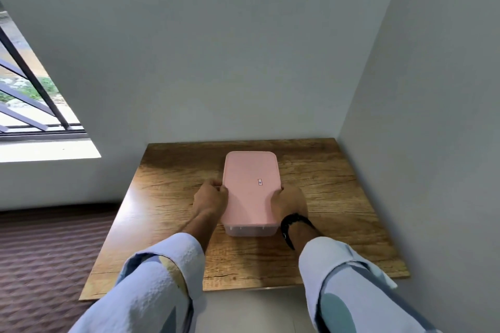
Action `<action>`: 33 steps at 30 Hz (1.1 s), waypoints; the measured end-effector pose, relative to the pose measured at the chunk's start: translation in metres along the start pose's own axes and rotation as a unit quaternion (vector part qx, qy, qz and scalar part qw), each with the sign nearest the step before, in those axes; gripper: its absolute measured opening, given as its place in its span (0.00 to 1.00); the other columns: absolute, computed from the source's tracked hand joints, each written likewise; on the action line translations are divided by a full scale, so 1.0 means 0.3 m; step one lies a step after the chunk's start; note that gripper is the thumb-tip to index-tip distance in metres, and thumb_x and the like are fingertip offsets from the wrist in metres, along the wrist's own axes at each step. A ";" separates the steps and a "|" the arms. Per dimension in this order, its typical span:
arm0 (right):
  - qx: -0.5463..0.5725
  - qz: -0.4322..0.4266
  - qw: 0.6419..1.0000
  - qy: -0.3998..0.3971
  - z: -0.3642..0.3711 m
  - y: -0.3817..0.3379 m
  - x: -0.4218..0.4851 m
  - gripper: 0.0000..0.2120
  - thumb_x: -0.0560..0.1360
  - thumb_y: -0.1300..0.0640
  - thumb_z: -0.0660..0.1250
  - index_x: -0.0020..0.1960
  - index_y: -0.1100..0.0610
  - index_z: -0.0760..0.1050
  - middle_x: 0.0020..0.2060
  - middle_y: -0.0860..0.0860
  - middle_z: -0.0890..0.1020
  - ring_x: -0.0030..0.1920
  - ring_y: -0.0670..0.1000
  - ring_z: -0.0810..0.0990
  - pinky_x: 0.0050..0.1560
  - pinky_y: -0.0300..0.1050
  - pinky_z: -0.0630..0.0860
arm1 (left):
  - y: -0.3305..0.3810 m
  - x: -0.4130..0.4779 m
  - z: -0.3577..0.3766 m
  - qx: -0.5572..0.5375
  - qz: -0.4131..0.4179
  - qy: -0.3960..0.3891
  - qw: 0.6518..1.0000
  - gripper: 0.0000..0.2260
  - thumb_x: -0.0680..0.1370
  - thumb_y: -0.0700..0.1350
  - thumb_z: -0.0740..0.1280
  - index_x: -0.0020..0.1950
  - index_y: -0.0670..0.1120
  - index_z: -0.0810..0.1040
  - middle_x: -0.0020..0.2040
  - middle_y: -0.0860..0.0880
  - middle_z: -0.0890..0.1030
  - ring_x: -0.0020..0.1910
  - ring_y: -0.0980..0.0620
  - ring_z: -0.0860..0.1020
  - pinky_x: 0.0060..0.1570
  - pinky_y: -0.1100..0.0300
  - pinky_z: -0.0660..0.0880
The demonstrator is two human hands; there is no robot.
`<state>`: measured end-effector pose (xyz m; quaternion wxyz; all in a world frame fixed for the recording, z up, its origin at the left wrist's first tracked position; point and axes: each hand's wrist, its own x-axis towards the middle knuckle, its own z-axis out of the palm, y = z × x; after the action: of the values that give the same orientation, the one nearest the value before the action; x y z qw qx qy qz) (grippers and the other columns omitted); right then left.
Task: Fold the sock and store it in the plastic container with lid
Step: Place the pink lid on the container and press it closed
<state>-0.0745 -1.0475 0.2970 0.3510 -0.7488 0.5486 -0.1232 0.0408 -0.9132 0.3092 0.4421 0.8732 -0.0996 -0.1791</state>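
Grey walls w/ barred window at left; wood-grain rectangular surface (324,197) in corner. Centred on it: clear plastic rectangular container (251,230), smooth pink rounded-corner lid (250,186) on top. Left hand (209,199) & right hand (289,201) clamped on lid's long edges. Contents hidden; sock not visible.

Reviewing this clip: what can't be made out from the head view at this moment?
- Sock: not visible; the pink lid covers the container, so its contents are hidden.
- Lid seating: whether it is snapped fully shut is unclear.
- Left hand and right hand: fingertips are curled at the lid's edges, so the exact grip is hidden.
- Small label on the lid: too small to read.
- Table: the near edge is partly covered by sleeves.
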 end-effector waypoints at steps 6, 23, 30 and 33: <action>0.000 -0.035 0.999 -0.021 0.031 -0.036 0.095 0.18 0.84 0.51 0.52 0.65 0.58 0.73 0.61 0.58 0.80 0.59 0.61 0.79 0.55 0.52 0.74 | 0.019 0.056 0.025 -0.009 0.039 -0.031 0.999 0.19 0.79 0.43 0.60 0.70 0.49 0.75 0.59 0.47 0.82 0.51 0.46 0.83 0.50 0.47 0.84; 0.040 -0.126 0.989 -0.064 0.049 0.008 0.205 0.20 0.84 0.52 0.50 0.75 0.51 0.63 0.59 0.59 0.82 0.56 0.62 0.80 0.59 0.59 0.77 | 0.034 0.240 0.093 0.102 0.116 -0.028 0.988 0.24 0.84 0.45 0.53 0.81 0.55 0.63 0.72 0.39 0.76 0.68 0.36 0.76 0.71 0.45 0.72; -0.060 -0.180 0.975 -0.116 0.021 -0.008 0.237 0.27 0.84 0.53 0.49 0.81 0.44 0.45 0.63 0.64 0.79 0.61 0.64 0.78 0.65 0.56 0.73 | 0.043 0.257 0.091 0.157 0.121 -0.043 0.979 0.26 0.84 0.45 0.52 0.83 0.55 0.60 0.73 0.38 0.75 0.69 0.35 0.75 0.72 0.47 0.69; -0.083 -0.193 0.969 -0.131 0.011 -0.014 0.251 0.28 0.83 0.52 0.50 0.81 0.45 0.44 0.59 0.64 0.80 0.57 0.63 0.80 0.62 0.54 0.75 | 0.045 0.259 0.100 0.180 0.120 -0.041 0.976 0.27 0.83 0.45 0.51 0.82 0.57 0.58 0.71 0.37 0.77 0.67 0.35 0.77 0.70 0.46 0.70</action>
<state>-0.0420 -1.1140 0.2823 0.3265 -0.8765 0.3509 -0.0435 0.0997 -0.9689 0.2862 0.2917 0.9120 -0.2520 -0.1400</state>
